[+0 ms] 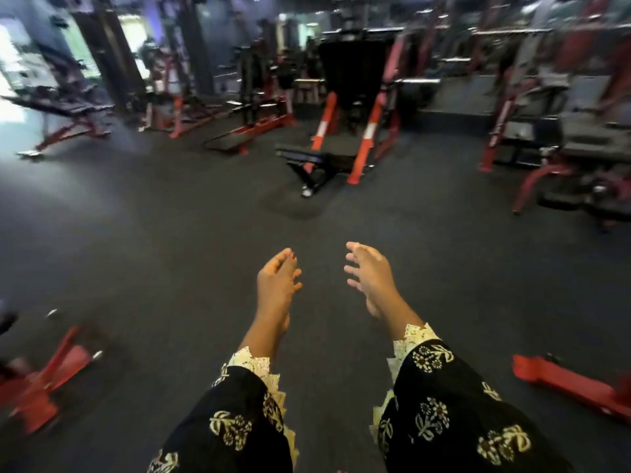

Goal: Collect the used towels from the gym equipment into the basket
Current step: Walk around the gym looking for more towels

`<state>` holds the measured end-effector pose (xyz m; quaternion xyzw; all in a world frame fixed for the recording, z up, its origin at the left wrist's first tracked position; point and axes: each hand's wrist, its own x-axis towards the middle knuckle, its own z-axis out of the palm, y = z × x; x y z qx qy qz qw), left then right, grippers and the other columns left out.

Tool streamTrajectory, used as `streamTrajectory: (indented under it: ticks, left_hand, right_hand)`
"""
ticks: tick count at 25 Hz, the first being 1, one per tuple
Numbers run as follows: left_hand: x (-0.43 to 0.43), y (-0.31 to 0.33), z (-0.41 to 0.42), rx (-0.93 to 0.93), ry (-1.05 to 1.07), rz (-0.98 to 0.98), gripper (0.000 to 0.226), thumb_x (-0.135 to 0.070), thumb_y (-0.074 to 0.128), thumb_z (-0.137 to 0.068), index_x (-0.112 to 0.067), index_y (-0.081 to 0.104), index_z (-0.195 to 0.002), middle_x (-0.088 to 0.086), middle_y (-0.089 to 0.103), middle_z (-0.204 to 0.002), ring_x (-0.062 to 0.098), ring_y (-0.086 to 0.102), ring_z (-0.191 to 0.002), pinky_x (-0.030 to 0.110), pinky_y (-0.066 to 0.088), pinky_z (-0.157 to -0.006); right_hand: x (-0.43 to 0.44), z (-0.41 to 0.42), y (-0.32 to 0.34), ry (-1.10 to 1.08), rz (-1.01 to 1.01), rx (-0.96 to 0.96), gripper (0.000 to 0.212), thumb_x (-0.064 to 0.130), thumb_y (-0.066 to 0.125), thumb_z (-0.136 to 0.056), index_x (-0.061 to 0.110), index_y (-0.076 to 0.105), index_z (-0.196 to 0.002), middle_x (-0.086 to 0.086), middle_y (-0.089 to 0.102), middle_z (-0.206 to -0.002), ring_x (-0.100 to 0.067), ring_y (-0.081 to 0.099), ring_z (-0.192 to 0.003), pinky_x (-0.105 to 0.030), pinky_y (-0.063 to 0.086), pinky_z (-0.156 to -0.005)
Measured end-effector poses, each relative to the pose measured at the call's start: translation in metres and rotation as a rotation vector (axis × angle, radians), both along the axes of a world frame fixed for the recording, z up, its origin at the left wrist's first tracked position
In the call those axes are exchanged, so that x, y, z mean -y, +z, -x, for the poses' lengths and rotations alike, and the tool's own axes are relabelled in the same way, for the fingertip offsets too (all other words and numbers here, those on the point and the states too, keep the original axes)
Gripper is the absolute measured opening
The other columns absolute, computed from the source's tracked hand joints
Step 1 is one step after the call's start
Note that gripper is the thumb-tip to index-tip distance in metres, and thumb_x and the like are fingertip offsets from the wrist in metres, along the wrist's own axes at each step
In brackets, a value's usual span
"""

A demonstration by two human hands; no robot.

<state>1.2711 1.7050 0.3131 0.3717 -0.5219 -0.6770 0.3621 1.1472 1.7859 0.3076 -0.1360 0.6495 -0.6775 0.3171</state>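
my fingers (354, 268) on both hands were loose and spread, gripping nothing; left hand (277, 285) and right hand (372, 279) hung side by side, apart, over the dark floor (153, 250); black floral sleeves (444, 404) behind them; blurry bench (307, 162) and red machines (493, 145) ahead; honestly I couldn't tell where the towels or basket were

A single wide-angle view from the person's head faces forward and down over the floor (153, 233); the left hand (276, 285) and right hand (370, 278) lie near at 6 o'clock, machines (351, 73) far at 12 o'clock
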Motion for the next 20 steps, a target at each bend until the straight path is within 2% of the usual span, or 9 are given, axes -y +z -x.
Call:
streamTrajectory:
  ticks: [2, 4, 6, 9, 11, 15, 20]
  left_hand:
    - [0.018, 0.006, 0.085, -0.015, -0.127, 0.007, 0.032, -0.02, 0.053, -0.097, -0.016, 0.054, -0.129, -0.003, 0.061, -0.104, 0.017, 0.056, -0.098, 0.031, 0.049, -0.084]
    - [0.029, 0.013, 0.162, -0.01, -0.235, 0.023, 0.027, -0.021, 0.054, -0.096, -0.019, 0.057, -0.124, -0.007, 0.061, -0.094, 0.015, 0.056, -0.094, 0.027, 0.048, -0.078]
    - [0.033, 0.018, 0.234, -0.021, -0.346, 0.04, 0.026, -0.023, 0.055, -0.096, -0.021, 0.057, -0.122, -0.01, 0.061, -0.092, 0.015, 0.057, -0.094, 0.027, 0.049, -0.079]
    - [0.027, 0.02, 0.332, 0.0, -0.491, 0.024, 0.037, -0.027, 0.056, -0.095, -0.018, 0.054, -0.131, -0.006, 0.064, -0.111, 0.016, 0.062, -0.106, 0.033, 0.051, -0.088]
    - [0.014, 0.017, 0.407, -0.004, -0.601, 0.005, 0.041, -0.028, 0.058, -0.095, -0.017, 0.053, -0.133, -0.002, 0.063, -0.12, 0.018, 0.062, -0.109, 0.03, 0.052, -0.086]
    - [-0.016, 0.014, 0.537, -0.068, -0.725, -0.012, 0.036, -0.024, 0.058, -0.095, -0.016, 0.056, -0.129, -0.003, 0.064, -0.11, 0.021, 0.061, -0.107, 0.03, 0.051, -0.083]
    - [-0.05, 0.035, 0.715, -0.074, -0.808, 0.041, 0.036, -0.023, 0.055, -0.096, -0.015, 0.055, -0.131, 0.0, 0.061, -0.117, 0.024, 0.06, -0.111, 0.038, 0.049, -0.094]
  right_hand:
    - [0.009, 0.072, 0.007, -0.127, 0.009, -0.017, 0.02, 0.032, 0.046, -0.098, 0.024, 0.058, -0.112, 0.003, 0.058, -0.109, -0.013, 0.058, -0.094, -0.027, 0.047, -0.074]
    - [0.012, 0.135, 0.014, -0.253, 0.0, -0.007, 0.023, 0.033, 0.048, -0.097, 0.022, 0.06, -0.113, 0.003, 0.06, -0.107, -0.011, 0.058, -0.09, -0.027, 0.046, -0.07]
    - [0.005, 0.191, 0.022, -0.344, 0.005, -0.006, 0.023, 0.036, 0.05, -0.096, 0.023, 0.061, -0.113, 0.004, 0.061, -0.106, -0.011, 0.059, -0.091, -0.026, 0.046, -0.07]
    - [-0.018, 0.267, 0.027, -0.471, -0.001, -0.017, 0.023, 0.038, 0.05, -0.095, 0.026, 0.06, -0.112, 0.004, 0.061, -0.111, -0.012, 0.06, -0.099, -0.027, 0.048, -0.074]
    - [-0.039, 0.326, 0.026, -0.58, 0.014, -0.028, 0.022, 0.036, 0.049, -0.096, 0.027, 0.06, -0.112, 0.002, 0.062, -0.116, -0.013, 0.061, -0.102, -0.03, 0.049, -0.079]
    - [-0.067, 0.437, 0.018, -0.725, 0.047, -0.026, 0.017, 0.025, 0.045, -0.098, 0.027, 0.061, -0.103, -0.008, 0.061, -0.123, -0.025, 0.059, -0.114, -0.045, 0.048, -0.096]
    - [-0.101, 0.607, 0.032, -0.783, 0.066, -0.07, 0.019, 0.026, 0.044, -0.099, 0.027, 0.061, -0.107, -0.005, 0.061, -0.123, -0.023, 0.06, -0.11, -0.038, 0.049, -0.093]
